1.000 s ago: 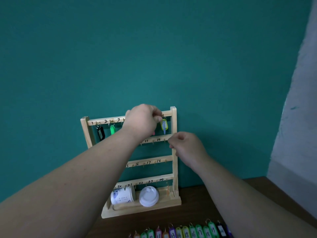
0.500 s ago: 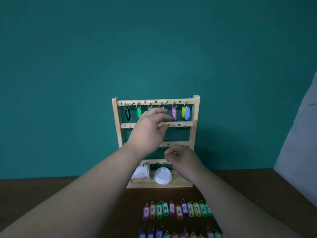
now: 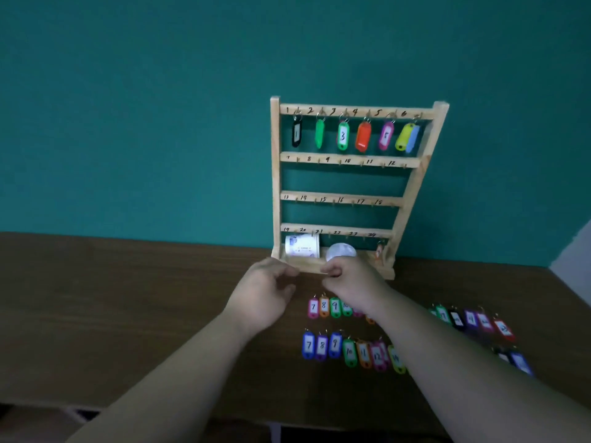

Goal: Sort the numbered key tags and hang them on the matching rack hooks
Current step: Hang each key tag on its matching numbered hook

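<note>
Six hooks along the top rail of the wooden key rack [image 3: 275,187] are filled: a black tag [image 3: 296,133] marked 1, a plain green tag [image 3: 319,134], a green tag marked 3 [image 3: 342,135], an orange tag [image 3: 363,136], a magenta tag [image 3: 386,135] marked 5, and a yellow tag [image 3: 403,136] sharing the last hook with a blue tag [image 3: 413,139]. The three lower rails, numbered 7 to 24, show bare hooks.

The rack stands on a dark brown wooden table [image 3: 128,298], backed against a teal wall [image 3: 160,123]; a pale grey wall [image 3: 575,251] meets it on the right. On the rack's base a paper cup [image 3: 302,246] lies on its side beside a white lid [image 3: 340,251].

Both hands hang just in front of that base. The left hand [image 3: 262,295] and the right hand [image 3: 348,279] nearly meet, fingers curled inward. The view is blurred, so I cannot tell whether either pinches anything.

Below them, two rows of loose key tags [image 3: 321,345] lie on the table, running from 7 upward.
</note>
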